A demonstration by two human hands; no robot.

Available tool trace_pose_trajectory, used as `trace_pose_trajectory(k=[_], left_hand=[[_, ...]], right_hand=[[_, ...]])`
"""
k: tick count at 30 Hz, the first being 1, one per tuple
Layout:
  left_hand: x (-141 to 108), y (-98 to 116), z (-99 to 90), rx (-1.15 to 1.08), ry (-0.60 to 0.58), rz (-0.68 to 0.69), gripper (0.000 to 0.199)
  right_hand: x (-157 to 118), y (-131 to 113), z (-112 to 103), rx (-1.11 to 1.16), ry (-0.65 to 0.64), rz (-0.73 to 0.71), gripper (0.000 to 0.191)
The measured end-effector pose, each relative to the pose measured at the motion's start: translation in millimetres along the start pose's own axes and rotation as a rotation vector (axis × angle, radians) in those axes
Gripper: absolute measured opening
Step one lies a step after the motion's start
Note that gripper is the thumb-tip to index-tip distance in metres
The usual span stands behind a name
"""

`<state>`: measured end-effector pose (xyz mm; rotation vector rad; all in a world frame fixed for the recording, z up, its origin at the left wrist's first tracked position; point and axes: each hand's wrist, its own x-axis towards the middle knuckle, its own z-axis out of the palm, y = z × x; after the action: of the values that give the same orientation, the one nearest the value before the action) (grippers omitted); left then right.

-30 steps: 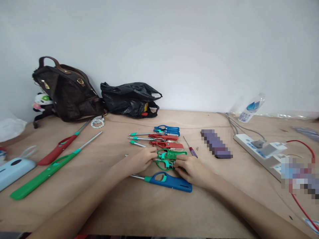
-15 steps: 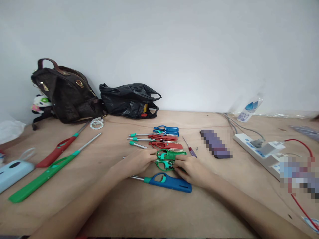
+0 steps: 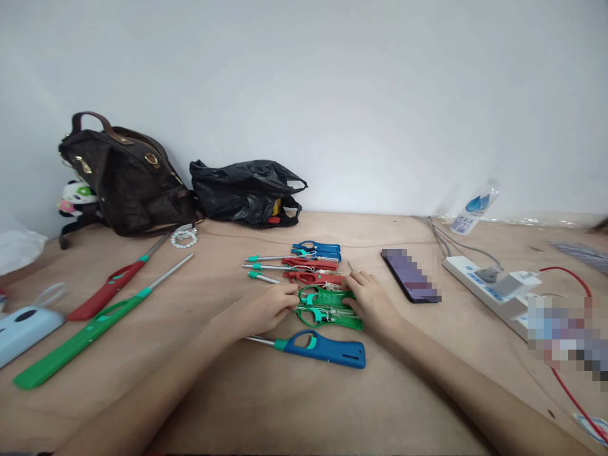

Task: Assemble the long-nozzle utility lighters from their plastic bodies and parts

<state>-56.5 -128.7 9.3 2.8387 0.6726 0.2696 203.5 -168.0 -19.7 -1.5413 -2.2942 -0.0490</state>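
Two opened green lighter halves [image 3: 327, 315] lie side by side in the middle of the table, with white wire and a clear tank showing in the nearer one. At their left end my left hand [image 3: 273, 305] is closed, fingers curled on the lighter's front part; the exact grip is hidden. My right hand [image 3: 375, 303] has its bent fingers closed at the right end of the farther green half. Just beyond lie opened red lighter halves [image 3: 311, 277] and blue lighter halves [image 3: 323, 249] with metal tubes. A whole blue lighter [image 3: 327, 349] rests nearer to me.
On the left lie a green lighter [image 3: 85, 339], a red lighter [image 3: 109, 288] and a light-blue device [image 3: 31, 329]. A backpack [image 3: 128, 183] and black plastic bag [image 3: 242, 190] stand behind. To the right are a phone [image 3: 411, 278], power strip [image 3: 479, 285] and tilted bottle [image 3: 475, 206].
My right hand has moved up and slightly right, from the nearer green half to the farther one, and now covers most of the screwdriver. My left hand stays nearly in place.
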Motion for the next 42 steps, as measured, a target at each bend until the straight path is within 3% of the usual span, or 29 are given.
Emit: trace_pose_trajectory(k=[9, 14, 19, 26, 28, 31, 36, 42], left_hand=[[0, 1, -2.5, -0.022, -0.031, -0.023, 0.022], [-2, -3, 1.4, 0.011, -0.015, -0.001, 0.023], [-3, -5, 3.6, 0.020, -0.018, -0.007, 0.023], [-3, -3, 3.5, -0.032, 0.002, 0.001, 0.023], [-3, -2, 3.7, -0.031, 0.009, -0.007, 0.022], [-3, -2, 5.4, -0.024, 0.017, -0.030, 0.018], [0, 0, 9.6, 0.027, 0.034, -0.084, 0.014], [4, 10, 16.8, 0.027, 0.121, -0.142, 0.015]], right_hand=[[1, 1, -4, 0.327, -0.031, 0.054, 0.012], [2, 6, 0, 0.529, -0.058, 0.157, 0.008], [5, 8, -6, 0.763, 0.023, 0.227, 0.008], [2, -5, -29, 0.664, 0.143, 0.142, 0.005], [1, -6, -30, 0.678, 0.161, 0.128, 0.014], [0, -3, -24, 0.796, 0.099, 0.156, 0.025], [-1, 9, -24, 0.962, -0.004, 0.251, 0.017], [-4, 14, -37, 0.680, 0.150, 0.164, 0.012]])
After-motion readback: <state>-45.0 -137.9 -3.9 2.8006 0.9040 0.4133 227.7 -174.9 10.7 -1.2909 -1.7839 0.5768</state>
